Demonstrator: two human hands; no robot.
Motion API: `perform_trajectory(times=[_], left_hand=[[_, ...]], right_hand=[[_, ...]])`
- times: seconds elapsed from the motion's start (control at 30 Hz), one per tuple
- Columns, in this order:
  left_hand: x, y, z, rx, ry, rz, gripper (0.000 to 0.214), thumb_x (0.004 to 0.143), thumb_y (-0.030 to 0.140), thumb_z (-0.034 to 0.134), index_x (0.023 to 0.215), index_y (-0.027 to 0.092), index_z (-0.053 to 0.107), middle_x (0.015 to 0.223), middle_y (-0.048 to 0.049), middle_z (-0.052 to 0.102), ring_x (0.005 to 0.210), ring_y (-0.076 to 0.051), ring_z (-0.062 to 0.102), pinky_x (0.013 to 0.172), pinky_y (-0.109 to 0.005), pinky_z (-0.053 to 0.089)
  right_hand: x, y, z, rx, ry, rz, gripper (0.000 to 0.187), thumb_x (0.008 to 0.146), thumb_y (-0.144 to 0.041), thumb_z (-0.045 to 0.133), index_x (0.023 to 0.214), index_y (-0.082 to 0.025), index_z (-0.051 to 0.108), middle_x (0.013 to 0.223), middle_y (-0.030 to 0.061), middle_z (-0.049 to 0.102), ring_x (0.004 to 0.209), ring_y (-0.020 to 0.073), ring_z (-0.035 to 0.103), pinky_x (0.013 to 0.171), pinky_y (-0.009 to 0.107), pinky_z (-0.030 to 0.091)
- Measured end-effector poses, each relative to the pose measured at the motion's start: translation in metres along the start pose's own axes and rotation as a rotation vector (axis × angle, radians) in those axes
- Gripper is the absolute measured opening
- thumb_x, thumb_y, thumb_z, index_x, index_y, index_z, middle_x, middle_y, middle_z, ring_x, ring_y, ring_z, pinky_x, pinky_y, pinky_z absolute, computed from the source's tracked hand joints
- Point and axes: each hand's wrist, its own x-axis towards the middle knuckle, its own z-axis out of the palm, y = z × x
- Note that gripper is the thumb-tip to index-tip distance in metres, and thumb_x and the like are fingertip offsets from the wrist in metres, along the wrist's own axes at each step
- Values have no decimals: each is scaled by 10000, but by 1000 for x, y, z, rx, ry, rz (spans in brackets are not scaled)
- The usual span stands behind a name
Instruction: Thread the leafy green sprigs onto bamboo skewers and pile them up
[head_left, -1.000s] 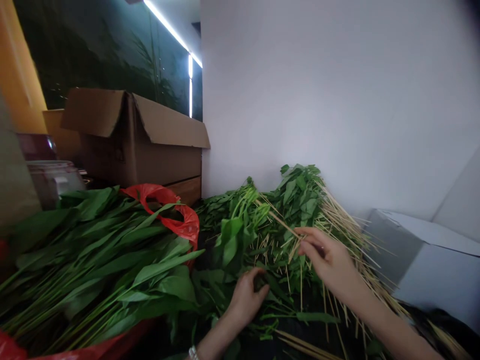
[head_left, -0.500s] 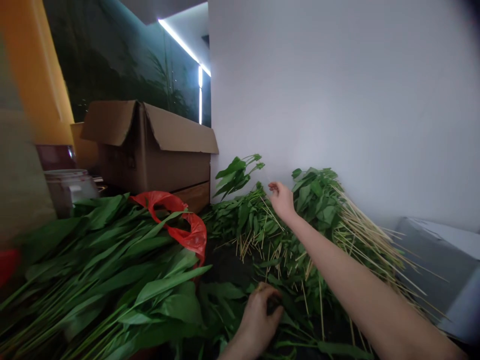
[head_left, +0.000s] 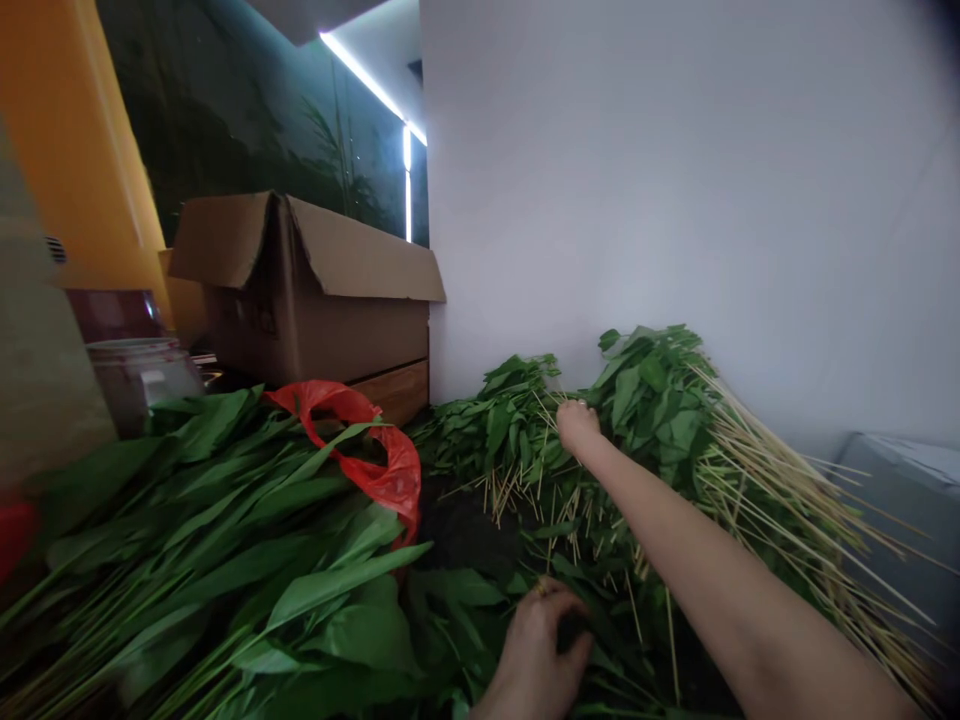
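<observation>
My right hand [head_left: 577, 425] reaches far forward onto a pile of skewered green leaves [head_left: 517, 420] by the white wall, its fingers curled down among the leaves and thin bamboo skewers [head_left: 780, 490]. What it holds I cannot make out. My left hand [head_left: 536, 645] sits low at the near edge, fingers closed into loose leaves [head_left: 450, 610] there. A second heap of skewered greens [head_left: 652, 390] lies just right of my right hand.
A big bundle of long-stemmed greens [head_left: 225, 530] lies at the left in a red plastic bag [head_left: 375, 450]. Behind it stands an open cardboard box [head_left: 315, 290]. A jar [head_left: 139, 370] is at far left, a grey box [head_left: 892, 470] at right.
My right hand has lowered the leafy skewer it held up onto the far pile. My left hand slid a little nearer and rightward in the leaves. The view shifted slightly.
</observation>
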Motion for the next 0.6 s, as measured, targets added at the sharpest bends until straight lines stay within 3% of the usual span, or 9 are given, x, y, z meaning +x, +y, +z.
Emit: perform_trajectory(times=[0.17,0.33,0.43,0.57,0.6], left_hand=[[1,-1,-1,4,24,16,272,654,25,564,817,187,710,923,-53,675,907,-197,616,841,-284,456],[4,0,-7,26,15,97,206,717,69,580,837,180,705,910,-62,674,906,-204,614,847,-298,452],[6,1,-9,49,2,118,170,750,104,578,838,174,706,898,-72,675,887,-212,617,827,-309,452],[7,3,-8,106,-58,108,164,789,148,562,828,173,719,838,-66,685,826,-207,621,770,-301,448],[7,4,-8,117,-74,105,164,795,160,563,829,175,722,826,-61,687,810,-203,621,757,-294,445]], right_hand=[[-9,-3,-28,-40,-55,-115,344,920,-343,589,1208,-157,559,1216,96,582,1015,215,609,853,416,525],[-41,4,-77,35,-27,-331,314,926,-344,580,1188,-173,571,1202,83,592,1005,207,612,850,410,524],[-77,10,-110,103,59,-441,211,963,-188,469,1031,-136,663,1043,96,655,1045,216,573,914,364,459],[-152,24,-139,187,200,-508,314,988,-157,354,1136,-128,630,1074,87,646,1045,197,529,951,347,415],[-175,29,-140,273,305,-551,305,974,-136,366,1112,-114,637,1041,92,653,1009,198,535,935,356,423]])
